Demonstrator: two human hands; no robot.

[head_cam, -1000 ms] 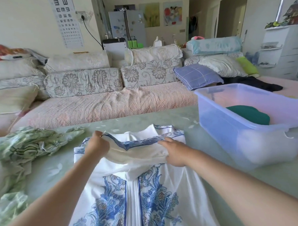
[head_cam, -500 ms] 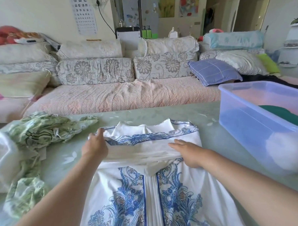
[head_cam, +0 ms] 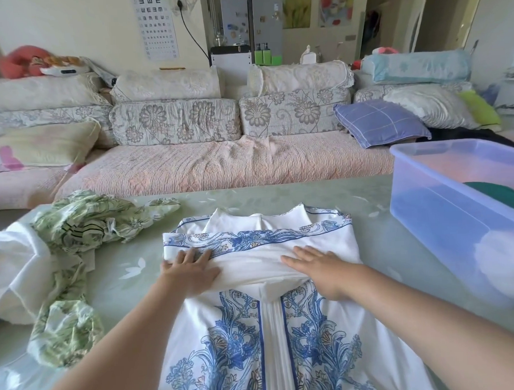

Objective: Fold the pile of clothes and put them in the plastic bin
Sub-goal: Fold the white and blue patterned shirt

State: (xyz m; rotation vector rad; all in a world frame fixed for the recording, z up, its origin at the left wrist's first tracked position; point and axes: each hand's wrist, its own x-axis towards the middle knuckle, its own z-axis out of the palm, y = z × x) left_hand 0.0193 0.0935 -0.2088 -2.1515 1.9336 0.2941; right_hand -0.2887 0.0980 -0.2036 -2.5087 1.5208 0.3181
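A white fabric garment printed with blue floral scrolls [head_cam: 274, 341] is lying flat on the pale green patterned table [head_cam: 130, 283], just to the left of the translucent bluish rectangular plastic bin [head_cam: 427, 217] and not touching it. Its white central strip is running straight toward me between two blue lines. Its upper part is lying doubled over as a band [head_cam: 252, 239] edged with a blue border, and white collar points are showing past that band. My left hand [head_cam: 191, 271] is resting palm down on the end of the band farther from the bin, fingers straight and spread, gripping nothing. My right hand [head_cam: 318, 268] is lying flat on the end nearer the bin, fingers straight and together, also released, only pressing the cloth. Both forearms are reaching forward over the garment. A dark green folded cloth [head_cam: 497, 190] is sitting inside the bin. Well to the left of the bin, beyond the garment, a crumpled green leafy-print cloth [head_cam: 83, 226] and a white cloth [head_cam: 14, 270] are lying heaped.
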